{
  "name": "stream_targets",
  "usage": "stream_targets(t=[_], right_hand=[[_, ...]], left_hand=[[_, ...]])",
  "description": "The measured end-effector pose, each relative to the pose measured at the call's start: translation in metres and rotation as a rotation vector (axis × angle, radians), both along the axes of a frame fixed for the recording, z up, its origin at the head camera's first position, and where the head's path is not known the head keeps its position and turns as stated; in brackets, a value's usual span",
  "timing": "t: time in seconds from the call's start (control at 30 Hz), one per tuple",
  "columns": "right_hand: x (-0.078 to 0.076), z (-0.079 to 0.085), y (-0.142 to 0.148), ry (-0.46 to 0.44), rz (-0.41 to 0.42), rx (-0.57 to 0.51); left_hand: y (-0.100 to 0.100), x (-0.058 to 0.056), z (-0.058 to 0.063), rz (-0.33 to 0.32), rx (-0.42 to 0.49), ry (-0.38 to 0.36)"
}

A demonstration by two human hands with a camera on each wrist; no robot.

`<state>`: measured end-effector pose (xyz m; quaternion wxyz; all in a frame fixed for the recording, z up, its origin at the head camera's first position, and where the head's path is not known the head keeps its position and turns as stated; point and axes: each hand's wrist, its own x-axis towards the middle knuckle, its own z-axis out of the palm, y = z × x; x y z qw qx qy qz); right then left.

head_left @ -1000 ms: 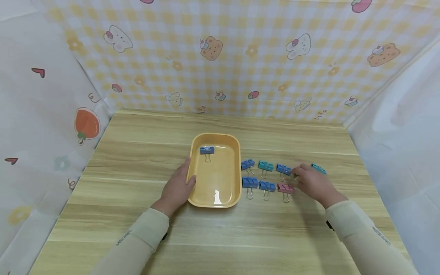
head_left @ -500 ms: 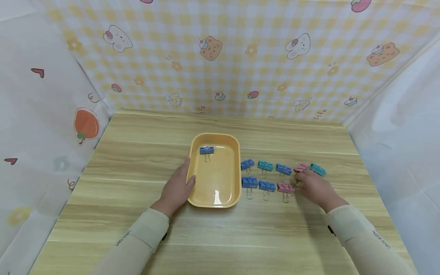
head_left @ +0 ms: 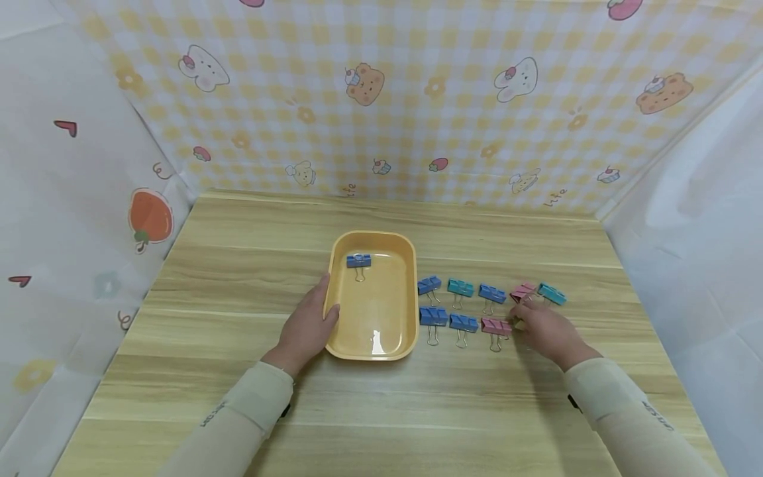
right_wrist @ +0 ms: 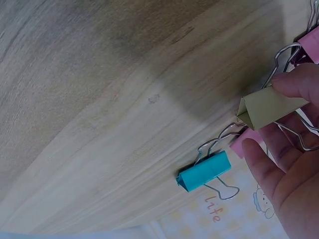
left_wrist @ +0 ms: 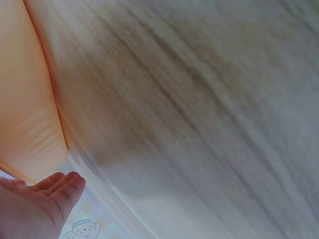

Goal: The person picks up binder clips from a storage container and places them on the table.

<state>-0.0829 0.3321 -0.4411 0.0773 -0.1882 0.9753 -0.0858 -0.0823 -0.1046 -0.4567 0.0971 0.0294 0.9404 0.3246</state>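
My left hand (head_left: pixel 304 331) holds the left side of a yellow-orange plastic tray (head_left: pixel 372 308), thumb over the rim and fingers along the outer wall (left_wrist: pixel 30 89). A blue binder clip (head_left: pixel 358 261) lies inside the tray, near its far end. To the right, my right hand (head_left: pixel 548 328) pinches a yellow binder clip (right_wrist: pixel 271 107) between thumb and fingers, its wire handles showing. Just beyond that hand lie a pink binder clip (head_left: pixel 522 291) and a teal binder clip (right_wrist: pixel 204 171). Another pink binder clip (head_left: pixel 496 326) is left of the fingertips.
Between tray and right hand, blue clips (head_left: pixel 432 316) and a teal clip (head_left: pixel 461 287) lie in two rows on the wood-grain table (head_left: pixel 417 411). A checked cloth (head_left: pixel 405 119) hangs behind, with pale sheets (head_left: pixel 685 265) at the sides.
My right hand has drawn slightly back toward me and right, uncovering the far pink clip. The yellow clip now shows at its fingers. My left hand and the tray stay put.
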Motion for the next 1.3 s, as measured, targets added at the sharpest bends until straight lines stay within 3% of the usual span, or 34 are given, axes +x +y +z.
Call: stream_targets(t=[0.53,1.3], right_hand=[[0.001,-0.002,0.001,-0.011,-0.005,0.009],[0.004,-0.008,0.002,0.050,0.008,0.034]], left_hand=[[0.000,0.000,0.001,0.003,-0.003,-0.015],[0.000,0.000,-0.001,-0.002,0.001,-0.007]])
